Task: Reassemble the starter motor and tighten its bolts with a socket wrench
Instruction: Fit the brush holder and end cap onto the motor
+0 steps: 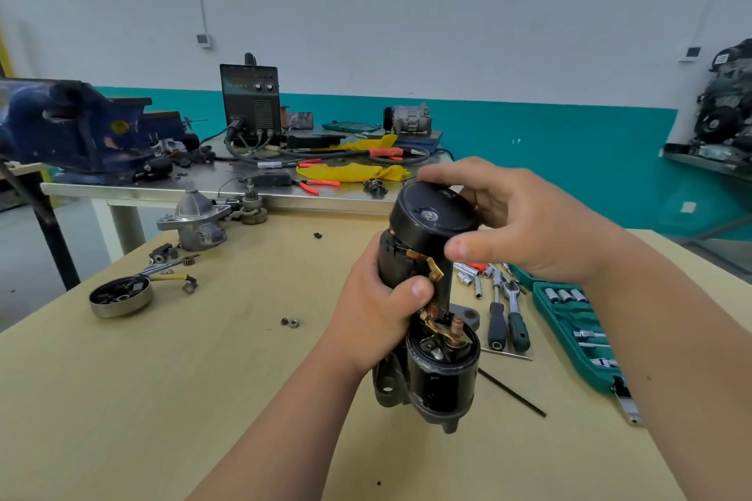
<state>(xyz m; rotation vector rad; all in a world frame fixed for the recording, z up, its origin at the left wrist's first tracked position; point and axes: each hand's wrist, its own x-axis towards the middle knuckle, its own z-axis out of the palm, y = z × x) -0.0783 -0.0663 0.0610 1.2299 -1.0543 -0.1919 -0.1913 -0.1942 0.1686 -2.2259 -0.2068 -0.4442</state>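
A black starter motor (pixel 437 374) stands upright above the wooden table (pixel 171 399), its solenoid with copper terminals facing me. My left hand (pixel 380 311) grips the motor's cylindrical body from the left. My right hand (pixel 517 220) holds the black end cap (pixel 427 222) at the top of the body, fingers behind it and thumb in front; the cap sits tilted, with a gap at its left edge. A ratchet wrench (pixel 512 293) lies among loose sockets to the right of the motor. Two small nuts (pixel 290 322) lie on the table to the left.
A green socket set case (pixel 578 334) lies open at the right. A silver nose housing (pixel 195 222), small gears, a round metal cup (pixel 121 296) and a thin black rod (pixel 512 393) lie around. Behind stand a metal bench with a blue vise (pixel 73 126) and a welder (pixel 250 100).
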